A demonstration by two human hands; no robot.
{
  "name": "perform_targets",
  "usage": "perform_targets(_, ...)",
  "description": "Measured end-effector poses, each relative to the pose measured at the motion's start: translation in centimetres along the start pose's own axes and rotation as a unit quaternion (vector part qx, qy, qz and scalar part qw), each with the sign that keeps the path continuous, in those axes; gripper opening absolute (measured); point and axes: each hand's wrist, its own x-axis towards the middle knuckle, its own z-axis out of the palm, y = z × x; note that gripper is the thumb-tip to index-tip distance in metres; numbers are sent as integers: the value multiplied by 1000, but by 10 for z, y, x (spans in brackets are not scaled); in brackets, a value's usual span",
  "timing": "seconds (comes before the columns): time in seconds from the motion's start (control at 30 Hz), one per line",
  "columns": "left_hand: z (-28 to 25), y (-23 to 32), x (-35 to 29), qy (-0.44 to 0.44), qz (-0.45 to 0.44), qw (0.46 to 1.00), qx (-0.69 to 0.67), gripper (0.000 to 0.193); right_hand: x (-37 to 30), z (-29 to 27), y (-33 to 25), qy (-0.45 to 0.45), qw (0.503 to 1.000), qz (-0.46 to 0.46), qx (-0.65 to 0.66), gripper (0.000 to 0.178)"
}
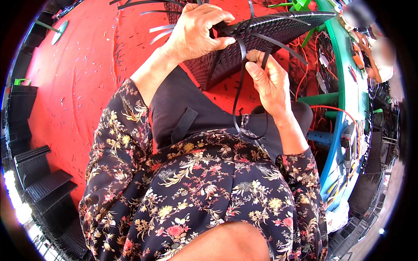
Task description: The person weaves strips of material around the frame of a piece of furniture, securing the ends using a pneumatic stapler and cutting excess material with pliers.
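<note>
Firstly, far left of the woven basket (pixel 278 31) stand dark woven pieces (pixel 48 180), and nearer to it lies the red floor (pixel 69 117), with many small scraps. Loose strip ends (pixel 162 29) stick out at the basket's left. The left hand (pixel 196 32) holds the basket's rim between thumb and fingers, and covers part of it. Below the basket's rim, the right hand (pixel 272 80) pinches a black strip (pixel 242 56), which hangs in a loop. Right of the basket are a green table (pixel 350 78) and, beyond, another person (pixel 385 75).
</note>
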Motion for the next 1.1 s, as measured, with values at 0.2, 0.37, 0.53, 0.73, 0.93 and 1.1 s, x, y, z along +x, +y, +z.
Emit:
perform_targets(0.2, -3, -2, -2, -28, 13, 1000, -4, 49, 20, -6, -24, -59, 978, 88, 179, 14)
perform_targets(0.37, -4, -4, -4, -31, 24, 999, -21, 57, 46, -8, -38, -90, 974, 63, 196, 20)
perform_targets(0.53, 11, 9, 6, -54, 16, 998, -39, 60, 54, -28, -40, -117, 963, 107, 220, 12)
perform_targets(0.73, 21, 9, 14, -41, 37, 996, -67, 55, 63, -40, -34, -116, 961, 108, 225, 19)
perform_targets(0.93, 38, 8, 32, -41, 40, 989, -134, 44, 74, -59, -17, -116, 966, 115, 201, 25)
perform_targets(1.1, 46, 15, 28, -39, -53, 982, -179, 28, 72, -59, -18, -108, 971, 134, 168, 26)
